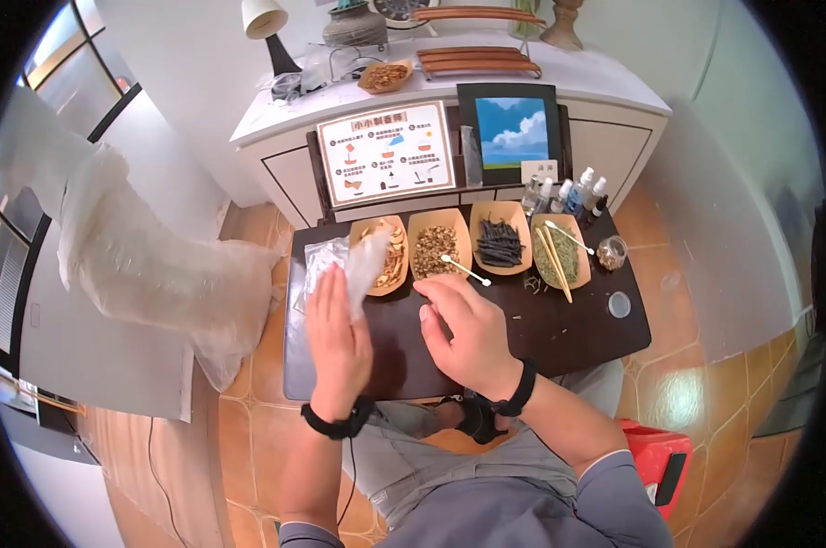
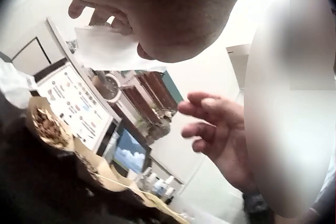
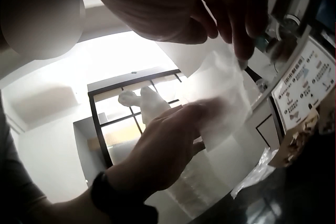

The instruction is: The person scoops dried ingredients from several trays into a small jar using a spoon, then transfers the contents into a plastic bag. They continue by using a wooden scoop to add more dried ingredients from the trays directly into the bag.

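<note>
My left hand [image 1: 335, 338] pinches a translucent white pouch [image 1: 369, 265], held up over the table's left side. In the right wrist view the fingers show dimly through the pouch [image 3: 218, 98]. My right hand [image 1: 472, 333] hovers to the right of it, fingers loosely curled and holding nothing. In the left wrist view a gap separates the right hand [image 2: 220, 134] from the pouch [image 2: 105, 48]. Beyond both hands stand paper trays of dried slices [image 1: 395, 262], brown bits [image 1: 436, 245], dark sticks [image 1: 499, 245] and green herb [image 1: 566, 245].
A small spoon [image 1: 468, 270] lies across the second tray's edge; wooden tweezers [image 1: 553, 265] rest on the herb tray. Clear plastic [image 1: 321, 260] lies at left. Small bottles [image 1: 577, 194], a glass jar [image 1: 612, 253], an instruction board [image 1: 387, 155] and a framed picture [image 1: 513, 132] stand behind or right.
</note>
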### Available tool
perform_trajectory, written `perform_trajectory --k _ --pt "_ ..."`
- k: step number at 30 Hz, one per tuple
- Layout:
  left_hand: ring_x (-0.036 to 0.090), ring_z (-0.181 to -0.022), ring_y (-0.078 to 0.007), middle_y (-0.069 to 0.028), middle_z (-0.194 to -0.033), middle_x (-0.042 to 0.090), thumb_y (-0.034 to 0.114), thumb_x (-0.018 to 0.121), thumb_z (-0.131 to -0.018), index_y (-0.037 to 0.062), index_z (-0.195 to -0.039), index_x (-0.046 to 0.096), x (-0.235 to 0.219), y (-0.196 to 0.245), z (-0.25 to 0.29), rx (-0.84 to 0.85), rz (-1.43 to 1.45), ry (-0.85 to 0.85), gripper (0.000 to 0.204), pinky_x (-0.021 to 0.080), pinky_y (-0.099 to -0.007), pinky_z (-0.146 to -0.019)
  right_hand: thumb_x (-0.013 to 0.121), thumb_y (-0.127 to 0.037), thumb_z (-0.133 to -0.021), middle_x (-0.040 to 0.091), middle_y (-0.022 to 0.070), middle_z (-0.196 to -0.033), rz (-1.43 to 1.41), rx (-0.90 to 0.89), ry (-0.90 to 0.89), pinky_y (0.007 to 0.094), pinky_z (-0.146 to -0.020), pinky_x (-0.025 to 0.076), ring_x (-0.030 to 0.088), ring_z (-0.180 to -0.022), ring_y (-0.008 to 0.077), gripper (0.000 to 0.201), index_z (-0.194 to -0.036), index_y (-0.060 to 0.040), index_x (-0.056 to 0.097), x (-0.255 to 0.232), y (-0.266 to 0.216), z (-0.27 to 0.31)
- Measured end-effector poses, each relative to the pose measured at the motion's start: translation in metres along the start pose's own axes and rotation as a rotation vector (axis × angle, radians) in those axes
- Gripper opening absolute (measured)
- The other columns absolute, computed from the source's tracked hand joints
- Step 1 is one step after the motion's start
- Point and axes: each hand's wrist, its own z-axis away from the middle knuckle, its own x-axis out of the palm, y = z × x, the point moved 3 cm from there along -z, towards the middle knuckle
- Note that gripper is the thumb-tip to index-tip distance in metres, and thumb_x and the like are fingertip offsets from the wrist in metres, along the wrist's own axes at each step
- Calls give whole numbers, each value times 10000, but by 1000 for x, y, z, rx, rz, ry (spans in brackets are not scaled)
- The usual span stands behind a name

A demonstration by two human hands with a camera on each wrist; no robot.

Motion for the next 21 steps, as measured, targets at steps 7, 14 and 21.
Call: perform_trajectory --k 7,14,21 --pt "488 -1491 -434 -262 -1600 517 -23 541 -1016 -48 -1581 472 26 67 24 -71 365 -187 570 397 -471 -1237 745 -27 -854 684 131 -1259 185 -315 5 417 -803 603 724 -964 321 412 -1263 -41 700 -45 6 23" --pt "517 -1479 -411 -254 -1598 526 -1 509 -1060 -37 -1579 486 38 101 26 -55 476 -328 521 412 -445 -1232 761 -38 -835 651 165 -1312 261 -323 66 434 -845 609 720 -1031 346 445 -1276 -34 697 -86 10 37" --pt "549 -1445 -311 -196 -1570 568 32 439 -1097 -51 -1550 519 40 106 22 -228 708 -406 468 409 -389 -1214 767 -41 -828 665 157 -1295 300 -356 53 437 -845 612 722 -1029 332 387 -1211 -24 716 -89 17 45"
